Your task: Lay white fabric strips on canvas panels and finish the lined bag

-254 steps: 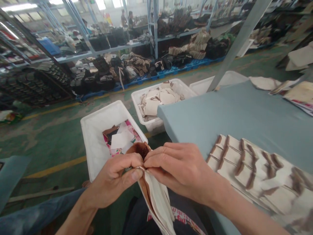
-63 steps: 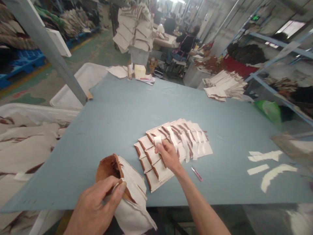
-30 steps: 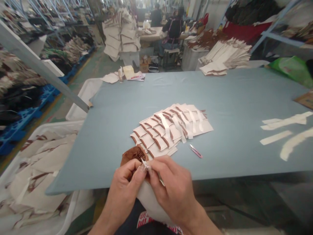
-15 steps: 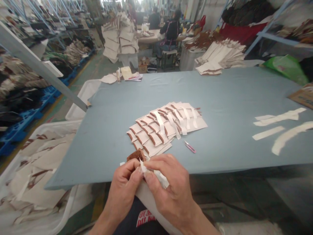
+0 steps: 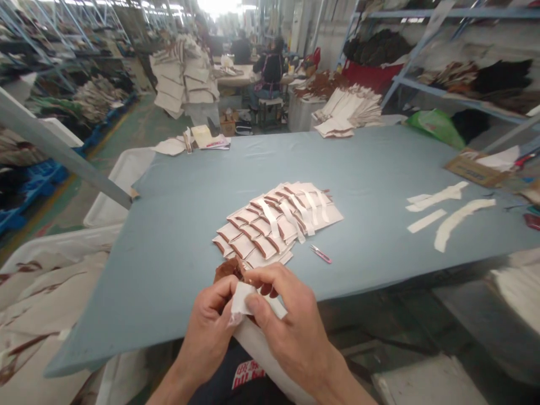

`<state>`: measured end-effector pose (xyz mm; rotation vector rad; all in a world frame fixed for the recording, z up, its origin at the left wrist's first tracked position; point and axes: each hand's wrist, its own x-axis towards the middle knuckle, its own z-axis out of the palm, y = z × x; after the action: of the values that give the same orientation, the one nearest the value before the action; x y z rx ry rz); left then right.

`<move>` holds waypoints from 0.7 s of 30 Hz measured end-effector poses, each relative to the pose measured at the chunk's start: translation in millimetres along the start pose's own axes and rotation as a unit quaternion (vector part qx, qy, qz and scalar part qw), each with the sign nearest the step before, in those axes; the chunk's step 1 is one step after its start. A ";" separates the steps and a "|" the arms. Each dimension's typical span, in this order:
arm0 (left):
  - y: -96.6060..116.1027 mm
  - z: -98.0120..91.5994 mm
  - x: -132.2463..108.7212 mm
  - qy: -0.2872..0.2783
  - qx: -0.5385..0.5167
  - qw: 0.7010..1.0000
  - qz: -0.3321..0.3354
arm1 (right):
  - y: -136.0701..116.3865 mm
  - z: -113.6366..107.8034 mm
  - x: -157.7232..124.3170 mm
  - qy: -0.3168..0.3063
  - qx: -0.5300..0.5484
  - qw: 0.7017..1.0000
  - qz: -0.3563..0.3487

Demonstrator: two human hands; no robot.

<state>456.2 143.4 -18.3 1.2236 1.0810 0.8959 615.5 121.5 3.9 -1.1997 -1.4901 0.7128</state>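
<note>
Both hands meet at the near table edge: the left hand grips a cream-and-brown fabric pouch, while the right hand pinches a small white strip against it. The strip looks thin and curling — a loose pinch could let it crease or go on crooked.

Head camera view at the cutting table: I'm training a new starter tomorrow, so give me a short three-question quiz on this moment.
1. True or false: the pink snips are in the right hand.
2. What do both hands pinch together? A) a white strip against the cream-and-brown fabric piece; B) a green bag; C) a cardboard box.
3. Fill in: the fanned stack of cream pieces lies on the blue ____, beyond the left hand.

Key: 1 false, they lie on the table just right of the stack; 2 A; 3 table.
</note>
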 end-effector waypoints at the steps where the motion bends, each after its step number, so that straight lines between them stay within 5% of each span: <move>1: 2.7 -3.3 1.1 0.001 0.009 1.000 -0.001 | -0.9 1.7 1.1 -0.009 -0.001 1.000 -0.012; 12: 31.1 -17.8 8.6 -0.059 0.038 0.997 0.013 | -6.9 8.1 13.7 -0.053 0.052 0.996 -0.048; 21: 30.6 -20.6 7.6 -0.085 0.043 0.995 0.018 | -4.9 15.0 6.9 0.037 0.046 0.995 -0.078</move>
<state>439.2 160.7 10.5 1.3683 0.9728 0.7639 600.1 128.6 6.5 -1.0177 -1.4550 0.6187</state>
